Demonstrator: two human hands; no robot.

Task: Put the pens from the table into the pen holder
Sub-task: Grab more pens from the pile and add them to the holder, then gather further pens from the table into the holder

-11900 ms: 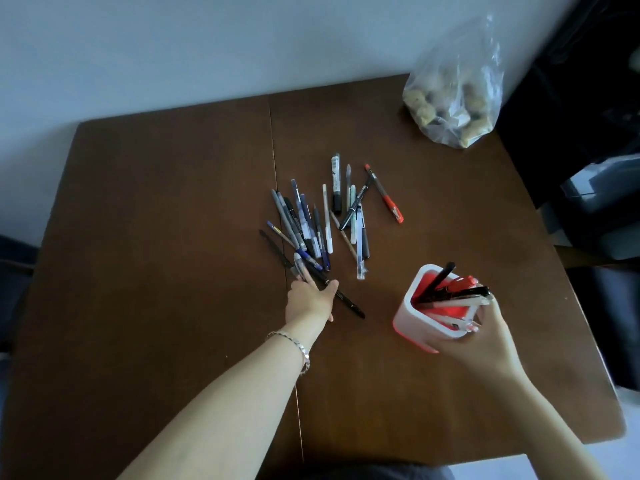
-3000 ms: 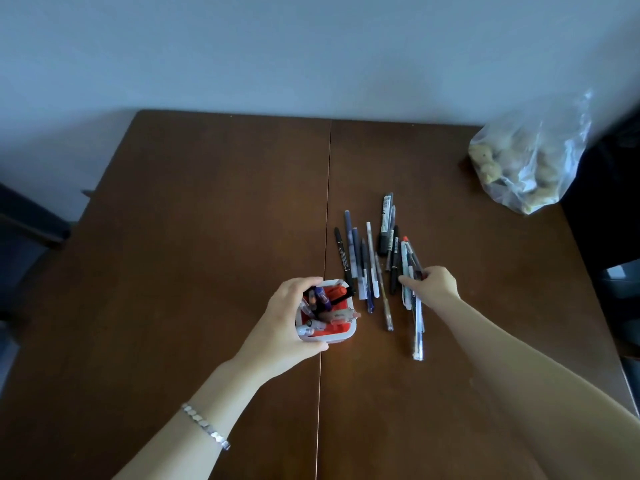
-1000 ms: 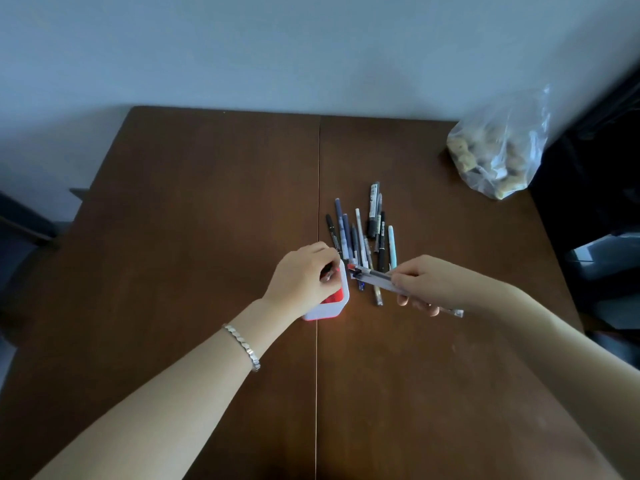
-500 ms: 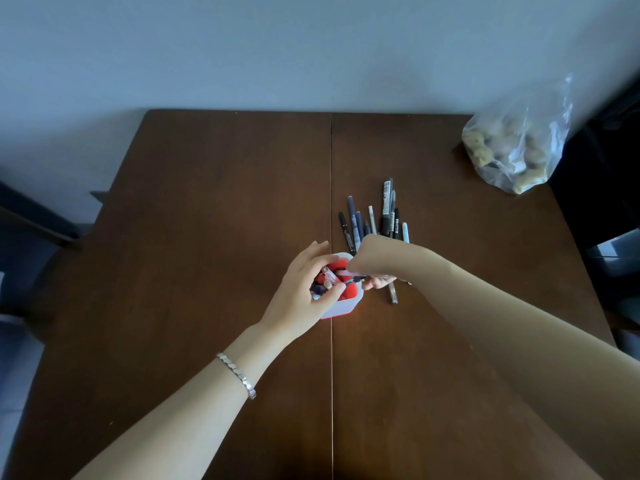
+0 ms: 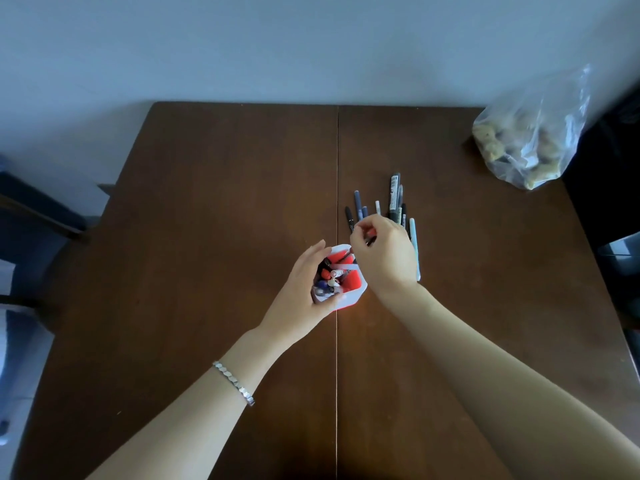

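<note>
A white pen holder (image 5: pixel 355 294) with a red inside stands near the table's middle, with several pens upright in it. My left hand (image 5: pixel 301 299) wraps around its left side and grips it. My right hand (image 5: pixel 384 254) hovers over the holder's far right rim, fingers pinched on a dark pen (image 5: pixel 370 241) whose lower end points into the holder. Behind that hand, several loose pens (image 5: pixel 394 199) lie side by side on the brown table (image 5: pixel 214 209); their near ends are hidden by the hand. A pale blue pen (image 5: pixel 414 244) lies at the right of the group.
A clear plastic bag (image 5: pixel 530 136) of lumpy beige things sits at the table's far right corner. A seam (image 5: pixel 337 375) runs down the table's middle. The wall stands behind the far edge; dark furniture flanks both sides.
Over the last second my right hand has brought pens from the pile to the holder and now sits above its rim. My left hand has stayed on the holder throughout.
</note>
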